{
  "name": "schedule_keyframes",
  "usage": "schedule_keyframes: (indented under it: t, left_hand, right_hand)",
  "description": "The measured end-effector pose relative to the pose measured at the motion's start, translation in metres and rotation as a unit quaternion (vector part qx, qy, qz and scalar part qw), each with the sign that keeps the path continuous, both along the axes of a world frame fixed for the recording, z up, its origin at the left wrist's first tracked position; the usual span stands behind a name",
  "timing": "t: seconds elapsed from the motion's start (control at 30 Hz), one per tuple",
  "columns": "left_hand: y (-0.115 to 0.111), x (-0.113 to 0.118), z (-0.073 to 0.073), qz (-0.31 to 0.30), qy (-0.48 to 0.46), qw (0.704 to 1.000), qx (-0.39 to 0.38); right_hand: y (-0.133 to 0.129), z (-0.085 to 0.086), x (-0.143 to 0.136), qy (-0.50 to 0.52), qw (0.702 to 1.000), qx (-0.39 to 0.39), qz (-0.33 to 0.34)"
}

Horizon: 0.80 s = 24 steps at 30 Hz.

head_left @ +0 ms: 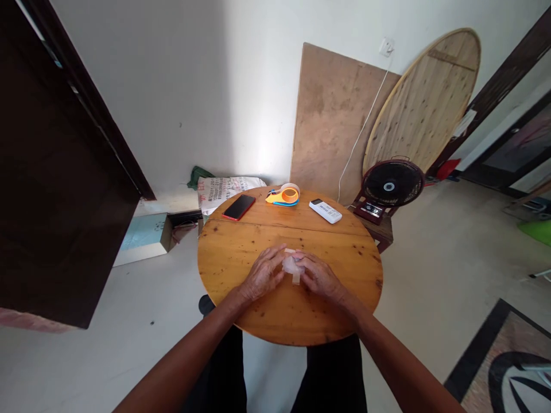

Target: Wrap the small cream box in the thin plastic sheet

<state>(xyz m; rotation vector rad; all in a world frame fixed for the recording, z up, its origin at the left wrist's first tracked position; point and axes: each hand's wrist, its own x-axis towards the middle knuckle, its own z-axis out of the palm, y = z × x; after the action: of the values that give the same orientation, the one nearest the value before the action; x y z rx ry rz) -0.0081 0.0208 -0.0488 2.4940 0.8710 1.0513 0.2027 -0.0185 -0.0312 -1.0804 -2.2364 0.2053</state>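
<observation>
Between both hands (263,274) (321,277), a translucent object (291,266), partly hidden, shape unclear.

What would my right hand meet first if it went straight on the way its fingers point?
Your right hand would likely meet the small, pale, translucent object at its fingertips first, then your left hand; exact contact is hard to judge.

Table (232,246) at the frame's centre, small item (290,266) on its middle, above it phone (239,207) left, tape dispenser (275,197) centre, handheld device (326,211) right, fan (390,186) beyond at frame right.
</observation>
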Motion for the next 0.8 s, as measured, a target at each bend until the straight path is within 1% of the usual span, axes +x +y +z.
schedule_keyframes:
  t: [0.07, 0.13, 0.23, 0.33, 0.43, 0.6, 0.8]
  left_hand:
    - [0.002, 0.001, 0.000, -0.027, -0.002, 0.999, 0.018]
    - [0.003, 0.003, -0.002, -0.039, -0.015, 0.999, 0.029]
    - [0.001, 0.005, -0.004, -0.032, -0.015, 0.999, 0.032]
    - [-0.001, 0.006, -0.004, -0.026, 0.003, 0.999, 0.047]
    - [-0.001, 0.006, -0.005, -0.037, 0.012, 0.997, 0.061]
    - [0.003, 0.006, -0.008, -0.050, 0.015, 0.996, 0.066]
    - [0.002, 0.009, -0.010, -0.045, 0.017, 0.997, 0.061]
  right_hand:
    - [0.001, -0.001, 0.000, -0.002, 1.000, 0.007, 0.000]
    - [0.002, -0.003, 0.000, -0.006, 1.000, 0.015, 0.000]
    - [0.002, -0.005, 0.001, -0.019, 1.000, 0.020, -0.002]
    - [0.000, -0.005, 0.001, -0.043, 0.998, 0.039, -0.028]
    - [-0.004, -0.003, 0.000, -0.067, 0.995, 0.046, -0.051]
    - [-0.010, 0.002, -0.001, -0.065, 0.996, 0.027, -0.054]
    - [-0.011, -0.004, 0.000, -0.060, 0.996, 0.025, -0.054]
